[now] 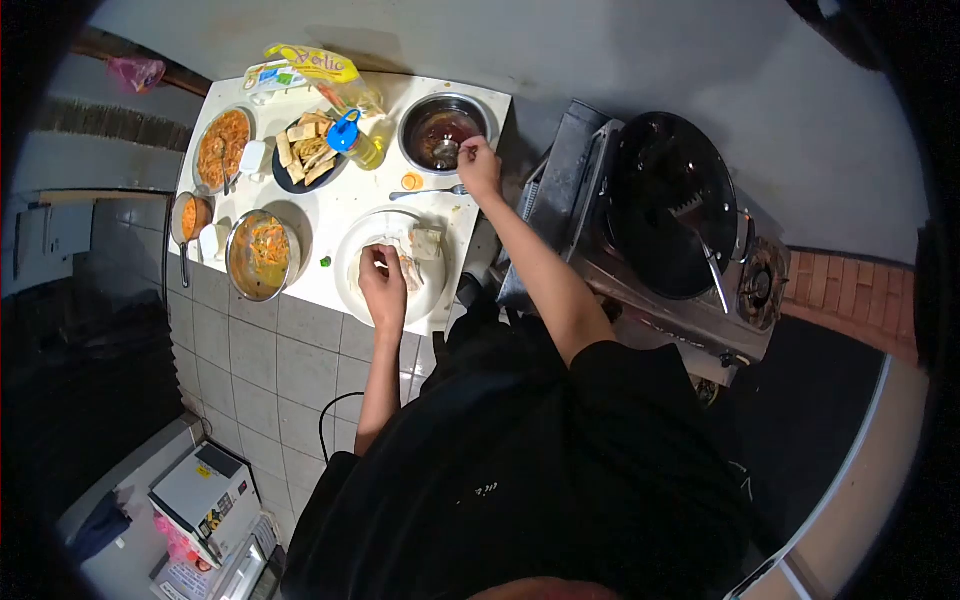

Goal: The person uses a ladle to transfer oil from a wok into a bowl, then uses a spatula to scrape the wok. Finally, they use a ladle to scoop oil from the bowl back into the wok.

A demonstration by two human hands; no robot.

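Observation:
My left hand (pixel 383 285) is closed in a pinch over the white plate (pixel 349 236), its fingertips on a thin pale wrapper (pixel 410 272) with what looks like filling in it. A pale folded roll (pixel 426 243) lies on the plate's far right side. My right hand (pixel 481 167) is at the right rim of a metal bowl (pixel 404 130) with dark reddish-brown liquid. Its fingers are pressed together, next to a shiny round metal shape (pixel 446 152) inside the bowl; whether they hold it is unclear. A fork (pixel 425 192) lies between bowl and plate.
Left on the table (pixel 333 208) are a dark plate of pale rolls (pixel 305 150), a metal bowl of shredded filling (pixel 266 255), a plate of orange food (pixel 221 148) and a blue-capped bottle (pixel 360 145). At right, a black wok (pixel 665 190) with a slotted turner (pixel 708 253) sits on the stove (pixel 670 325).

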